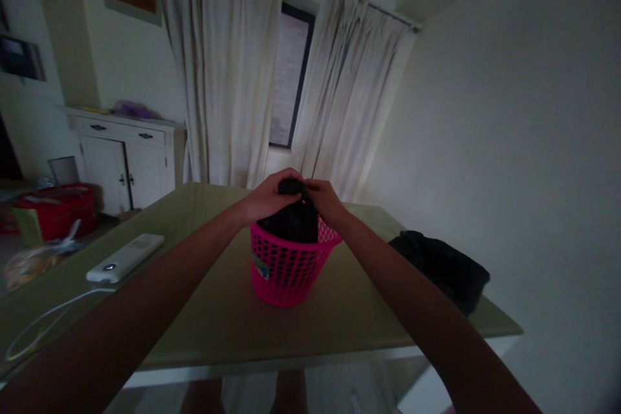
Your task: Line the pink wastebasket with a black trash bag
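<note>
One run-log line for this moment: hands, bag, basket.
left hand: holding black bag | right hand: at bag top | bag: partly inside pink basket | basket: on table

Illegible label (261, 266) on basket (291, 275), no readable text.

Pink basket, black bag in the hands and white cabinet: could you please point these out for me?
Pink basket (286, 266), head view: perforated front wall.
Black bag (298, 223), head view: lower front.
White cabinet (146, 168), head view: right-hand door.
</note>
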The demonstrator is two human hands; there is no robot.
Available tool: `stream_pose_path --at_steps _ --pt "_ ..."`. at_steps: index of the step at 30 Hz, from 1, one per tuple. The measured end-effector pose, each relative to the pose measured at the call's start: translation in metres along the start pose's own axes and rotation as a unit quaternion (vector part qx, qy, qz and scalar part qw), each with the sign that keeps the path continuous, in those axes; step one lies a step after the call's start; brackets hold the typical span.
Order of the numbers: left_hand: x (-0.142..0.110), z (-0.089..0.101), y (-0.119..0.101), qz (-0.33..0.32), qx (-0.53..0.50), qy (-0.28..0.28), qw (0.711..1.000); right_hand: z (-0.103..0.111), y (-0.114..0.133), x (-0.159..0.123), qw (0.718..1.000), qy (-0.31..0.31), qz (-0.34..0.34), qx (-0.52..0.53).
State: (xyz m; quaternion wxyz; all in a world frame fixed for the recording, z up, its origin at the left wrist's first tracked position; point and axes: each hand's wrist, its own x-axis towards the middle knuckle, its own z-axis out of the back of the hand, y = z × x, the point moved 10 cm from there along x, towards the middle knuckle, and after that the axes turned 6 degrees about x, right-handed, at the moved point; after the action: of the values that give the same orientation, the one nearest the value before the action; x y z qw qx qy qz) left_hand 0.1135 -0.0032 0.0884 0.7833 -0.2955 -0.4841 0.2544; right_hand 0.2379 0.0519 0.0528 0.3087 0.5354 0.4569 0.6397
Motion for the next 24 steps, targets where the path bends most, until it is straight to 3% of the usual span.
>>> stream_pose_path --at_steps 5,12,16,24 --pt "-0.001 0.000 0.003 0.012 -0.009 0.006 1.000 0.002 -0.005 -0.001 0.999 -0.014 -0.025 0.025" --pt "0.000 0.012 0.020 0.069 -0.066 -0.051 0.994 -0.014 -0.013 -0.014 0.986 0.055 -0.123 0.102" --pt "-0.001 0.010 0.028 0.097 -0.101 -0.050 0.989 -0.025 -0.010 -0.023 0.982 0.118 -0.134 0.062" --pt "-0.002 0.012 0.032 0.091 -0.082 -0.073 0.990 -0.010 -0.010 -0.013 0.997 0.028 -0.073 0.014"
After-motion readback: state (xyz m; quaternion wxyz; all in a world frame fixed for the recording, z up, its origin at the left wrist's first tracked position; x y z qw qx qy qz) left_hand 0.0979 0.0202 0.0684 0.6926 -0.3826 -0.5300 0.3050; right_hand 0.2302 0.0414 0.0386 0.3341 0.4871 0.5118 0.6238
